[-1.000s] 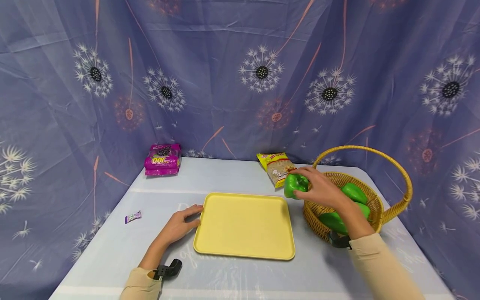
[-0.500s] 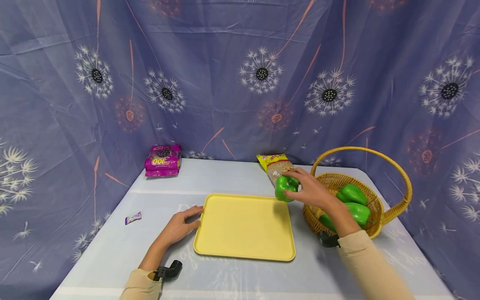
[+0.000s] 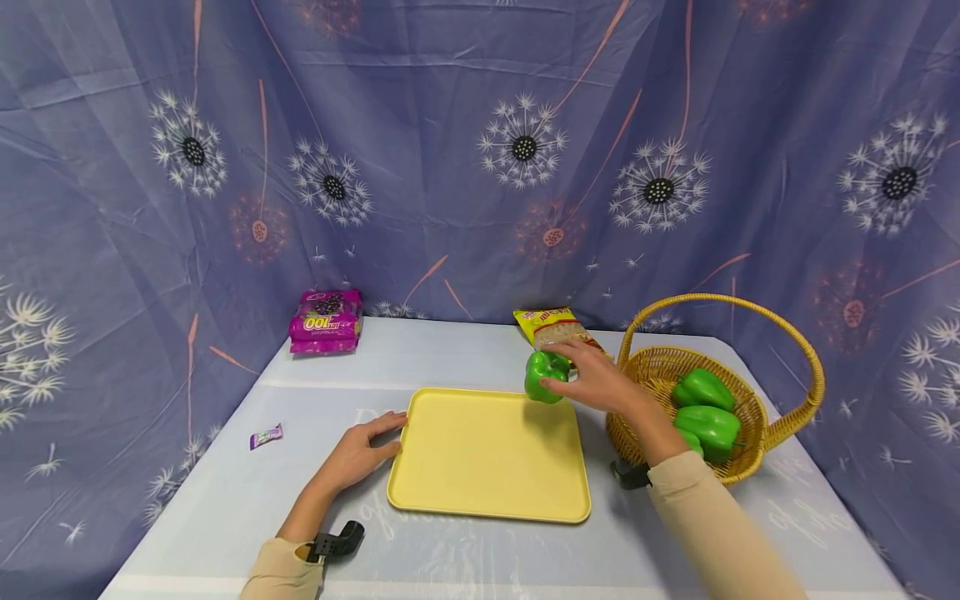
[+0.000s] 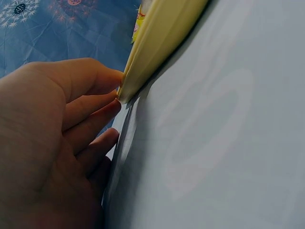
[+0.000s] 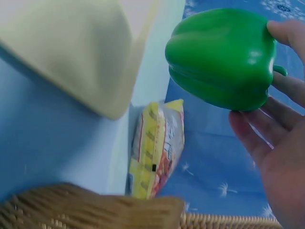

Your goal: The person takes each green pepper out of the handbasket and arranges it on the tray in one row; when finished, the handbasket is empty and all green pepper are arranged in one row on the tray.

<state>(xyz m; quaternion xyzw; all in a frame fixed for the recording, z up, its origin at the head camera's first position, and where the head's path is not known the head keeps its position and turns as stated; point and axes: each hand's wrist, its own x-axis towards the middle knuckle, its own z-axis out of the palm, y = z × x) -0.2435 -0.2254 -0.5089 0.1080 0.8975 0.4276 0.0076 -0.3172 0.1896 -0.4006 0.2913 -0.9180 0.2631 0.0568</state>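
Note:
A green bell pepper (image 3: 545, 377) is held by my right hand (image 3: 592, 379), above the far right corner of the yellow tray (image 3: 487, 458). In the right wrist view the thumb and fingers grip the pepper (image 5: 219, 59) around its stem end. My left hand (image 3: 360, 450) rests at the tray's left edge. The left wrist view shows its fingertips touching the tray rim (image 4: 157, 45), with the fingers lightly bent. More green peppers (image 3: 707, 429) lie in the wicker basket (image 3: 626, 442) on the right, one of them partly hidden by my right forearm.
A yellow-topped food packet (image 3: 551, 325) lies behind the tray, partly hidden by my right hand. At the back left stands a purple snack bag (image 3: 326, 322). A small purple wrapped candy (image 3: 266, 437) lies on the left. The basket's tall handle (image 3: 806, 350) arches up.
My right hand has moved left with the green bell pepper, from beside the basket to over the tray's far right corner. The left hand and tray have stayed put.

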